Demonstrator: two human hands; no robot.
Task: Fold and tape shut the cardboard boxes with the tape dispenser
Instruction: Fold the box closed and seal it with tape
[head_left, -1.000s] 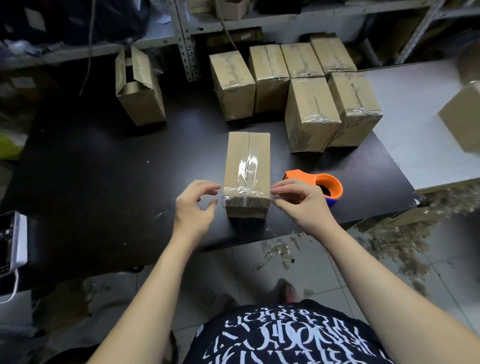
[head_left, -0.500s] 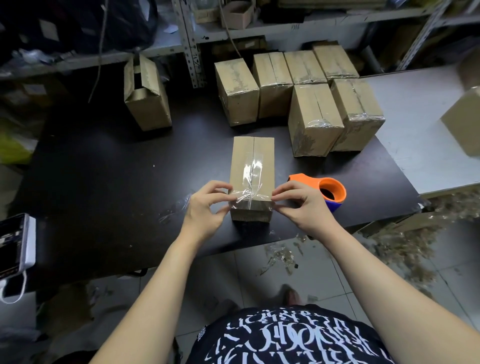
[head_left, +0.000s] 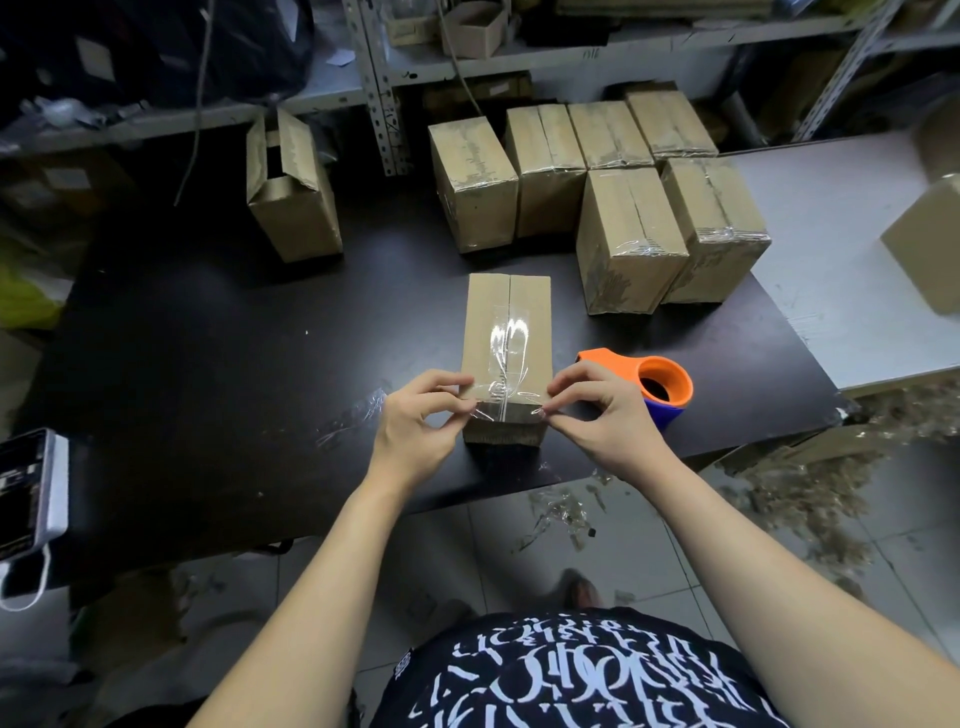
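A closed cardboard box lies on the black table, with clear tape along its top seam. A short strip of clear tape runs crosswise over its near top edge. My left hand pinches the strip's left end at the box's near left corner. My right hand pinches the right end at the near right corner. The orange and blue tape dispenser rests on the table just right of the box, partly hidden behind my right hand.
Several taped boxes are grouped at the back right. An open box stands at the back left. A white table adjoins on the right, a phone lies at the left edge, and tape scraps litter the floor.
My left hand has moved in to the box's near left corner and taken the tape end. Both hands have lowered slightly along the near edge. The view has tilted down a little.
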